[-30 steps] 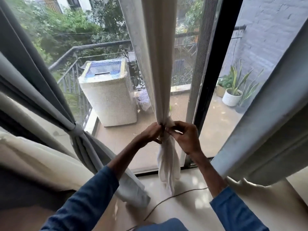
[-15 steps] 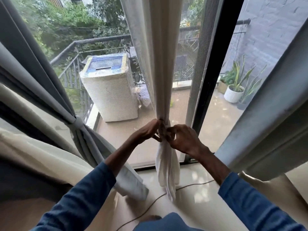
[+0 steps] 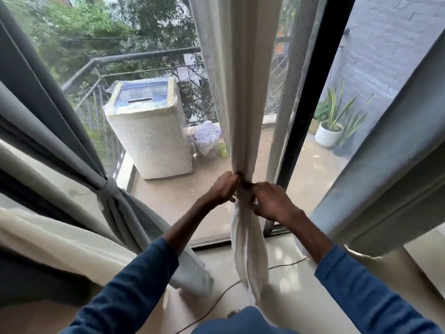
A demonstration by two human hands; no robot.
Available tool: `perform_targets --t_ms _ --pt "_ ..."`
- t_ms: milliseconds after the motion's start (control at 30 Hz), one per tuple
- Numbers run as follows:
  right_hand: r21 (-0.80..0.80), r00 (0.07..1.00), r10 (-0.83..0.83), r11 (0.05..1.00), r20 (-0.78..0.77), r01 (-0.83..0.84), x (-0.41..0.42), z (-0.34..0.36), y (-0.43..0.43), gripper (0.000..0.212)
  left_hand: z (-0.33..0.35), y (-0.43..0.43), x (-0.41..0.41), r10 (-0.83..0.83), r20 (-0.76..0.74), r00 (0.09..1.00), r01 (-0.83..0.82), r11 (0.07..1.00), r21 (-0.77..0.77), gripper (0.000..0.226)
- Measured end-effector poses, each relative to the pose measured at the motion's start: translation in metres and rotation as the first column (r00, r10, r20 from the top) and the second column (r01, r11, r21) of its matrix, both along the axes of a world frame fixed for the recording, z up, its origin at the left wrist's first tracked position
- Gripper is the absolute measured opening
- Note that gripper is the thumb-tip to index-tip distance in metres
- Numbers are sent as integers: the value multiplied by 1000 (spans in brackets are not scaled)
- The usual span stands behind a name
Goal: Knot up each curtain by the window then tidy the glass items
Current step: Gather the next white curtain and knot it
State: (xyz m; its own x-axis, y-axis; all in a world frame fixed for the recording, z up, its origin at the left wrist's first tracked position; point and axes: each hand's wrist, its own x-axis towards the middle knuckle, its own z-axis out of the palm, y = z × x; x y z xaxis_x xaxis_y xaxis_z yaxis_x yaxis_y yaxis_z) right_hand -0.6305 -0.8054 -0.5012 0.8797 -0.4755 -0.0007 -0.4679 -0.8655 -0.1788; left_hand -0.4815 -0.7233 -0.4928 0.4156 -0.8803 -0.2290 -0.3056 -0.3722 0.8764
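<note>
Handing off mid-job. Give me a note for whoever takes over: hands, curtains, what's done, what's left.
Left hand: grips the cream centre curtain at its gathered point.
Right hand: grips the same bunch from the other side, close to the left hand.
Done: left grey curtain is knotted.
In progress: the cream knot, hidden by the hands.
Left: right grey curtain shows no knot. Glass items are not in view.

A cream curtain (image 3: 240, 92), grey curtain (image 3: 36, 92), blue sleeves (image 3: 134, 285), perhaps ribbed white pot (image 3: 328, 137).
</note>
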Motion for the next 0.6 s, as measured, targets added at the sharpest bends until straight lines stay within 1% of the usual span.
perform_targets --t_ms 33,100,133,200,233,300,367,433,533,600 --pt "0 999 -10 1000 35 10 2 -2 -1 43 -3 -1 4 -12 12 1000 12 1000 -7 42" --pt "30 991 -49 999 127 46 4 -2 0 36 -6 -2 13 -47 27 999 47 999 -12 40" --pt "45 982 -69 997 176 62 4 -2 -1 38 -5 -3 17 -67 33 997 68 998 -19 37" --pt "81 965 -90 994 246 72 5 -3 -2 48 -9 -4 28 -84 45 995 87 993 -79 34" --pt "112 960 -99 991 262 72 5 -4 -2 53 -12 -4 32 -62 45 997 67 989 -132 36" --pt "211 943 -143 974 299 81 6 -6 -4 59 -15 -2 36 67 55 996 -53 973 -226 45" --pt "311 915 -205 946 348 94 5 -9 -7 64 -20 -4 36 221 90 971 -186 936 -298 38" --pt "375 895 -255 920 366 109 2 -10 -10 65 -22 -8 34 276 113 954 -233 926 -297 33" --pt "443 877 -318 885 360 139 -5 -9 -16 62 -16 -13 19 228 145 963 -189 953 -237 51" --pt "451 861 -350 877 369 164 -13 -9 -22 59 -14 -20 4 184 154 971 -138 954 -265 51"
